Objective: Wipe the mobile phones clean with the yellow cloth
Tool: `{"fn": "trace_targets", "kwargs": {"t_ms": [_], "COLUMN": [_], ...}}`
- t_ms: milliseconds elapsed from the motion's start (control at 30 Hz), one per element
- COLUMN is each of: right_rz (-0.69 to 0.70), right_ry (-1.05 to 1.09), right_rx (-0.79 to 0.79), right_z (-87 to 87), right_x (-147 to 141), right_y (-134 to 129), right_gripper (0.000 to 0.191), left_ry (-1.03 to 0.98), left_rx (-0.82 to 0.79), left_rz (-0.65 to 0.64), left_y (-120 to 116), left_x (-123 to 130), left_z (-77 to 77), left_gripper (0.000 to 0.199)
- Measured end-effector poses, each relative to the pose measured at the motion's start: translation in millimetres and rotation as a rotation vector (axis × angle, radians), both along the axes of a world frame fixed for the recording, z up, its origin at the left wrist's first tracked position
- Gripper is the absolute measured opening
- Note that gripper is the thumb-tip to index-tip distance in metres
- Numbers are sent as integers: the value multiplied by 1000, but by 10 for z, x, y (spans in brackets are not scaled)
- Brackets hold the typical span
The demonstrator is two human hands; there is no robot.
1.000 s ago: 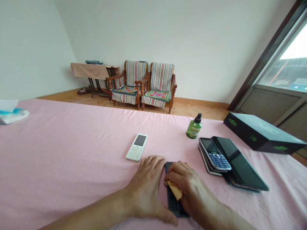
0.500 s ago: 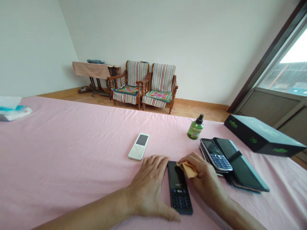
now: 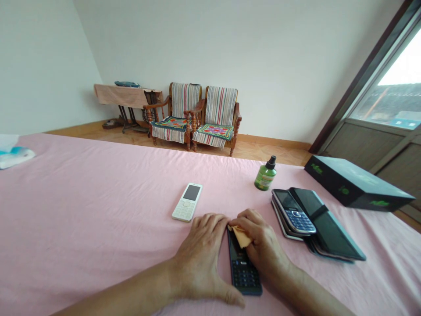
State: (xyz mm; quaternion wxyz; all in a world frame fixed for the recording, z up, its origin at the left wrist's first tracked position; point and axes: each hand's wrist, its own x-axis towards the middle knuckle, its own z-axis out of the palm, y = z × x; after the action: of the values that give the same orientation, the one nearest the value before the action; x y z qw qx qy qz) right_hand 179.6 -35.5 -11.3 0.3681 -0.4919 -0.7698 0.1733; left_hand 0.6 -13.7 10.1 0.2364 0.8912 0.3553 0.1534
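A black keypad phone [image 3: 246, 277] lies face up on the pink cloth in front of me. My left hand [image 3: 202, 259] braces it along its left side, fingertips at the top corner and thumb near the bottom edge. Pinched in my right hand [image 3: 263, 241] is a small yellow-orange cloth [image 3: 241, 237], pressed on the upper part of the phone's screen. The cloth and fingers hide much of that screen. Just beyond my left hand lies a white keypad phone [image 3: 187, 202], touched by neither hand.
Right of my hands, a blue-keyed phone [image 3: 296, 215] rests on a pile beside stacked dark tablets or large phones [image 3: 338, 237]. Behind them stand a green spray bottle [image 3: 265, 175] and a black box [image 3: 355, 182]. A white-and-blue packet [image 3: 16, 157] sits far left on the pink cloth [image 3: 98, 197].
My right hand has slid the yellow-orange cloth leftward across the top of the black phone's screen, covering more of it. My left hand keeps its place beside the phone.
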Motion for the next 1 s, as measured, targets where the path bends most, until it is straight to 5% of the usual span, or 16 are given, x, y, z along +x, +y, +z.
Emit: {"fn": "trace_targets", "kwargs": {"t_ms": [267,1000], "right_rz": [-25,-72], "right_ry": [-275,62], "right_rx": [-43,-15], "right_z": [129,-54], "right_x": [-60,223], "right_y": [17,-201], "right_gripper": [33,45], "left_ry": [24,37], "left_rx": [-4,70], "left_rz": [13,2], "left_y": [-10,-5], "left_x": [5,-33], "left_z": [-11,-75], "left_gripper": [101,113]}}
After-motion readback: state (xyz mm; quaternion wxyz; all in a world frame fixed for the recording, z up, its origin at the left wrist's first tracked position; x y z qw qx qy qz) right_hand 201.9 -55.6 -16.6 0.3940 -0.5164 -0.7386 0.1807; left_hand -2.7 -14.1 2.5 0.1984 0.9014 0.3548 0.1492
